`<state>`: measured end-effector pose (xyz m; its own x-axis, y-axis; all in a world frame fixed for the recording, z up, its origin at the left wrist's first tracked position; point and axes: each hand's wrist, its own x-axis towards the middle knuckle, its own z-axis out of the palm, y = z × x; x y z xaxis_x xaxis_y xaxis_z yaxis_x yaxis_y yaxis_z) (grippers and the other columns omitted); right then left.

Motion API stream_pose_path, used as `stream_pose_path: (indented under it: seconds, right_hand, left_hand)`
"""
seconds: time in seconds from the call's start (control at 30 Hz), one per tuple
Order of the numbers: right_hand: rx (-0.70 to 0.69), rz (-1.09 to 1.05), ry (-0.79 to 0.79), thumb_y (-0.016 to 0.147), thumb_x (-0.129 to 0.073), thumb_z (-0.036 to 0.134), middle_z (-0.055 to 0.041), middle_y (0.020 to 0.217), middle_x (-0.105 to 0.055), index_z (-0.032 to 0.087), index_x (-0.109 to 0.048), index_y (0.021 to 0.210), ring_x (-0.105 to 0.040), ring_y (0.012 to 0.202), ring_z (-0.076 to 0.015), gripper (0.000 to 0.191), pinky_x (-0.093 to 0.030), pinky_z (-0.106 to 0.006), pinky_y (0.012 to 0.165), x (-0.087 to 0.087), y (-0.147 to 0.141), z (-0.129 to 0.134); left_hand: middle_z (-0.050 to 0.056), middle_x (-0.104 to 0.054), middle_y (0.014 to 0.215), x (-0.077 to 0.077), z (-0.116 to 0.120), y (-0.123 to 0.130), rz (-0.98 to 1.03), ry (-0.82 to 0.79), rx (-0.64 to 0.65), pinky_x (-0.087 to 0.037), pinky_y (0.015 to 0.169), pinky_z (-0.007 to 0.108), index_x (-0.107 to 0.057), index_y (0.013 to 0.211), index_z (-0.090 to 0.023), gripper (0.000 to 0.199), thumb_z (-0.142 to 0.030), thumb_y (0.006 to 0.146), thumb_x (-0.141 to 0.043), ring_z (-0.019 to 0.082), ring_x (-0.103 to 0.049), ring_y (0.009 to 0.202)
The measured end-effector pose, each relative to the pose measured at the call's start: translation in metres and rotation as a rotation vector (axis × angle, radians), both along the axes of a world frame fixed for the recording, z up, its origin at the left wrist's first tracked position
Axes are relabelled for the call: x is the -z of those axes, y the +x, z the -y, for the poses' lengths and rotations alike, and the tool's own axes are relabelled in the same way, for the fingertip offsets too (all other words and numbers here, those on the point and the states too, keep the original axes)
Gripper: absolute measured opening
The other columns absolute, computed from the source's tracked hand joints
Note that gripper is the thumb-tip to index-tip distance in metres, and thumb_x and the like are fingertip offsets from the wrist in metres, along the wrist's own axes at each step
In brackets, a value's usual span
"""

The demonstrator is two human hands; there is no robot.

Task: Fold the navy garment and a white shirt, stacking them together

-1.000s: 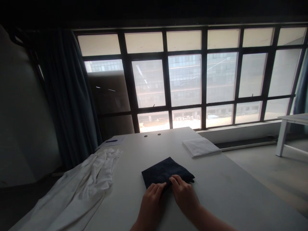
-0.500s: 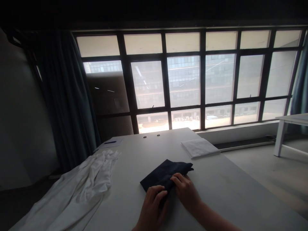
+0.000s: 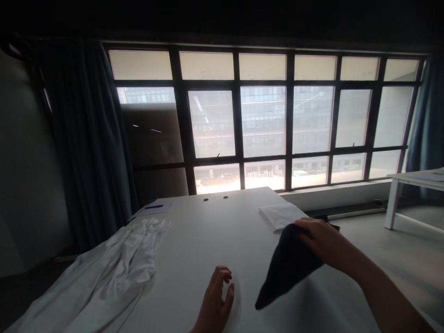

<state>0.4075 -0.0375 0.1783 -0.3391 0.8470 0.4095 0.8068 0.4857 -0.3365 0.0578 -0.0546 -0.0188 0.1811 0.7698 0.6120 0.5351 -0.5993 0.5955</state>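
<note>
My right hand [image 3: 322,240] is raised above the far right side of the white table [image 3: 222,231]. It pinches a corner of a dark navy cloth [image 3: 287,266], which hangs down in a rough triangle, clear of the tabletop as far as I can tell. My left hand [image 3: 217,296] rests low on the table with its fingers loosely apart, holding nothing. A folded white cloth [image 3: 280,216] lies beyond the navy cloth, and a crumpled white cloth [image 3: 114,263] spreads over the table's left edge.
A sheet of paper [image 3: 154,208] with a blue pen [image 3: 153,206] lies at the far left corner of the table. Several window panes and dark curtains stand behind it. A smaller white table [image 3: 412,178] stands on the floor at the right.
The navy cloth has been lifted off the table by my right hand, moving up and to the right and unfolding as it hangs. My left hand has let go and moved back slightly.
</note>
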Motion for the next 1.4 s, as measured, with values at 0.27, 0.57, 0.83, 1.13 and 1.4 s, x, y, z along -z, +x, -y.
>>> stream_pose_path:
  seconds: [0.27, 0.57, 0.83, 1.13, 1.4]
  right_hand:
    - [0.146, 0.117, 0.094, 0.089, -0.061, 0.031, -0.0077, 0.089, -0.076, 0.022, -0.078, 0.093, -0.07, 0.081, -0.0248, 0.019, -0.047, -0.031, 0.071, -0.019, 0.044, -0.102]
    - [0.461, -0.031, 0.327, 0.099, -0.037, 0.027, -0.0165, 0.132, -0.065, 0.012, -0.062, 0.133, -0.059, 0.121, -0.0275, 0.045, -0.045, -0.04, 0.102, 0.04, 0.058, -0.214]
    - [0.632, 0.117, -0.11, 0.091, -0.043, 0.028, -0.0144, 0.16, -0.037, 0.026, -0.057, 0.143, -0.059, 0.122, -0.0329, 0.053, -0.04, -0.049, 0.105, 0.205, 0.045, -0.214]
    - [0.796, 0.246, -0.199, 0.098, -0.03, 0.033, -0.022, 0.166, -0.015, 0.013, -0.032, 0.157, -0.04, 0.138, -0.0412, 0.062, -0.023, -0.057, 0.111, 0.231, 0.017, -0.207]
    - [0.645, 0.343, -0.212, 0.098, -0.033, 0.04, -0.0192, 0.162, -0.031, 0.011, -0.041, 0.153, -0.026, 0.146, -0.0426, 0.063, -0.012, -0.063, 0.114, 0.242, -0.058, -0.139]
  left_hand:
    - [0.007, -0.056, 0.112, -0.001, -0.002, 0.004, 0.004, -0.117, 0.117, -0.052, 0.086, 0.031, -0.05, 0.108, -0.026, 0.01, -0.026, 0.101, -0.043, 0.018, -0.06, 0.092]
    - [0.007, -0.057, 0.11, 0.003, -0.012, 0.003, -0.017, -0.167, 0.159, -0.05, 0.085, 0.03, -0.052, 0.106, -0.026, 0.014, -0.031, 0.103, -0.039, 0.018, -0.061, 0.091]
    - [0.005, -0.057, 0.107, 0.006, -0.016, 0.001, -0.028, -0.199, 0.169, -0.048, 0.085, 0.031, -0.052, 0.105, -0.026, 0.014, -0.022, 0.097, -0.041, 0.018, -0.059, 0.091]
    - [0.004, -0.057, 0.108, 0.012, -0.016, 0.002, -0.059, -0.238, 0.16, -0.048, 0.089, 0.031, -0.053, 0.106, -0.026, 0.024, -0.012, 0.089, -0.044, 0.018, -0.06, 0.095]
    - [0.004, -0.06, 0.106, 0.001, -0.009, 0.009, -0.093, -0.269, 0.117, -0.049, 0.087, 0.03, -0.057, 0.103, -0.026, 0.027, -0.009, 0.084, -0.049, 0.018, -0.063, 0.091]
